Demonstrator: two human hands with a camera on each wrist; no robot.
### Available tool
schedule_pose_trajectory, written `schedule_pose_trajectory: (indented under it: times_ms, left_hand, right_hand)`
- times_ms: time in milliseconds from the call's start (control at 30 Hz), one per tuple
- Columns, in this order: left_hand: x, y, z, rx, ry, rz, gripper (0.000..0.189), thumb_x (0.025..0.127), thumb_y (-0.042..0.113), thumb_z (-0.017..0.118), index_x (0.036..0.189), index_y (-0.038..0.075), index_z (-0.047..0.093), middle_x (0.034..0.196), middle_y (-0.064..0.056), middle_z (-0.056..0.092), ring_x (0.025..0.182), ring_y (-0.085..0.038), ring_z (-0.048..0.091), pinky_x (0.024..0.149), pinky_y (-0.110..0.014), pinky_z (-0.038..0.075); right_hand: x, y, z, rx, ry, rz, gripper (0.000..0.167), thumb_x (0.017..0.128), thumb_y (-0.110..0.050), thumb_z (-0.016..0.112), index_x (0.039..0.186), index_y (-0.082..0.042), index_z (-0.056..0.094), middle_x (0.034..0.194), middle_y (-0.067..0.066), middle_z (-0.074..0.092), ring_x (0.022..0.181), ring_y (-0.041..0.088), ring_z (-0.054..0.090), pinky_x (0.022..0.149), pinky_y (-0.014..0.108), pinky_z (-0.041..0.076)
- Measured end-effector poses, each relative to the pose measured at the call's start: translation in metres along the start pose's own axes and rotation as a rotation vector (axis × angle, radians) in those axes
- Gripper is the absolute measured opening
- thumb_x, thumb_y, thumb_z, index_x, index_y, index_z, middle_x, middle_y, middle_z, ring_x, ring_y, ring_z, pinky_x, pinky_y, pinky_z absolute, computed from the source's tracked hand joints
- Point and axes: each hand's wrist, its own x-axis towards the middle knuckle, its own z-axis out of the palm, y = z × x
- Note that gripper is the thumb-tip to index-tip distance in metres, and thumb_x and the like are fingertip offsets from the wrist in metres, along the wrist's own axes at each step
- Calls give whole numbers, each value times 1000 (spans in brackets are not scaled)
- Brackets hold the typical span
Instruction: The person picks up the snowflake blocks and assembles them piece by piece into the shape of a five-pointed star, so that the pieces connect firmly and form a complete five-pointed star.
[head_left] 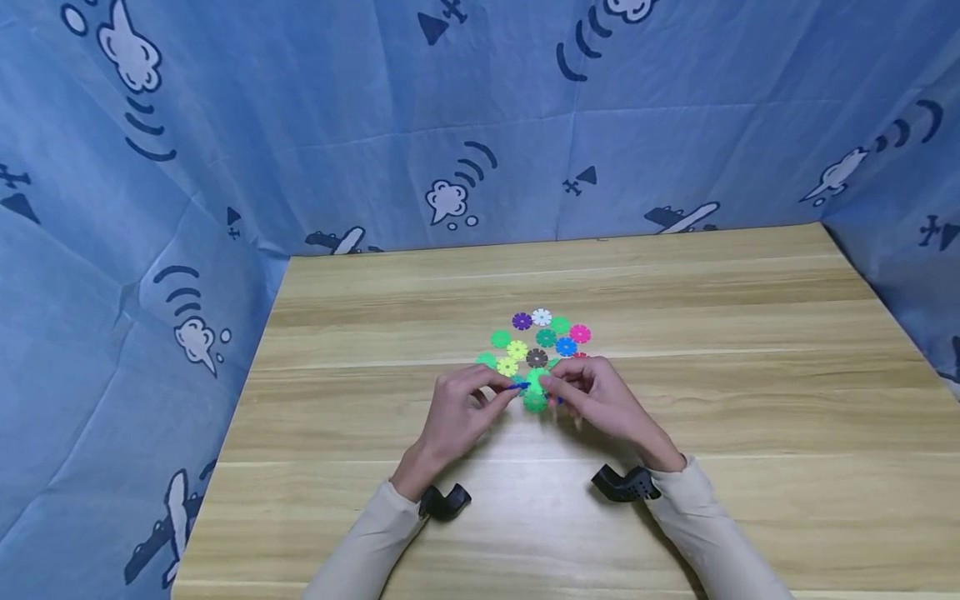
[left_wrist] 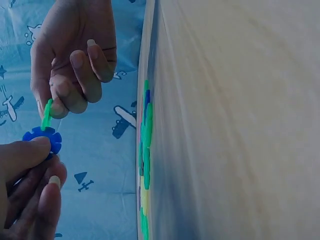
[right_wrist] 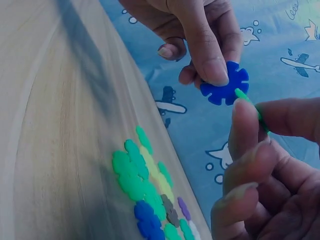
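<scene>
The person's left hand (head_left: 461,412) pinched a blue disc (left_wrist: 56,142) between thumb and forefinger, its notched face turned broadly to the wrist camera. The right hand (head_left: 600,396) had a green disc (left_wrist: 46,115) pinched the same way, seen there edge-on. The tips of both hands were narrowed right down onto the pieces, while the spare fingers curled loosely beside them. Both discs were up off the table (head_left: 337,333), near the middle of its front half, and the green one's edge met the blue one's rim (whether it sat down in a notch, I couldn't tell).

Just beyond the hands, more discs lay flat in a loose cluster: a purple disc (head_left: 522,321) next to a white disc (head_left: 542,317) at the far side, a pink disc (head_left: 580,333) to the right, two yellow ones, the nearer a yellow disc (head_left: 507,367) by a brown disc (head_left: 537,357), and several greens. A red disc was partly hidden behind the right hand.

Pale sleeves (head_left: 367,533) covered the forearms, with a black mount (head_left: 446,502) at the left wrist and another at the right. Blue cloth (head_left: 300,125) printed with planes and clouds hung behind the wood.
</scene>
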Motion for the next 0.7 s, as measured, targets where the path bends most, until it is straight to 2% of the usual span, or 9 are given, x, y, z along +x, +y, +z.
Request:
schedule_pose_trajectory:
  times_ms: [100, 300, 533, 633, 700]
  left_hand:
    - [0, 0, 0, 13, 15, 35, 4, 90, 9, 82, 92, 5, 80, 85, -4, 79, 71, -11, 70, 62, -11, 56]
    - [-1, 1, 0, 42, 11, 117, 4, 89, 6, 81, 91, 3, 80, 83, -5, 78, 70, -10, 69, 66, -12, 56]
    - [-1, -1, -1, 57, 7, 200, 5, 87, 0, 81, 88, 4, 79, 80, -4, 77, 68, -8, 65, 66, -12, 54]
    - [0, -2, -2, 62, 1, 238, 6, 86, -3, 81, 87, 3, 79, 80, -4, 77, 67, -8, 64, 66, -13, 55]
    - [0, -3, -1, 64, 0, 256, 7, 85, -4, 81, 86, 3, 78, 80, -4, 77, 66, -8, 64, 65, -13, 55]
  right_hand:
    - [0, -1, 1, 4, -20, -1, 30, 105, -21, 63, 91, 6, 68, 76, 20, 67, 49, 19, 51, 42, 32, 47]
    - [-1, -1, 4, -2, -30, -67, 28, 104, -14, 63, 87, 7, 67, 72, 15, 64, 52, 8, 49, 44, 24, 42]
    - [0, 2, 6, 42, -66, -96, 25, 104, -9, 61, 85, 6, 67, 69, 17, 64, 46, 17, 48, 37, 34, 44]
    - [0, 3, 7, 37, -74, -104, 25, 104, -10, 62, 85, 4, 68, 69, 22, 64, 48, 17, 48, 38, 29, 42]
    - [0, 3, 8, 37, -77, -105, 26, 104, -12, 62, 84, 4, 69, 70, 25, 64, 48, 22, 49, 40, 24, 40]
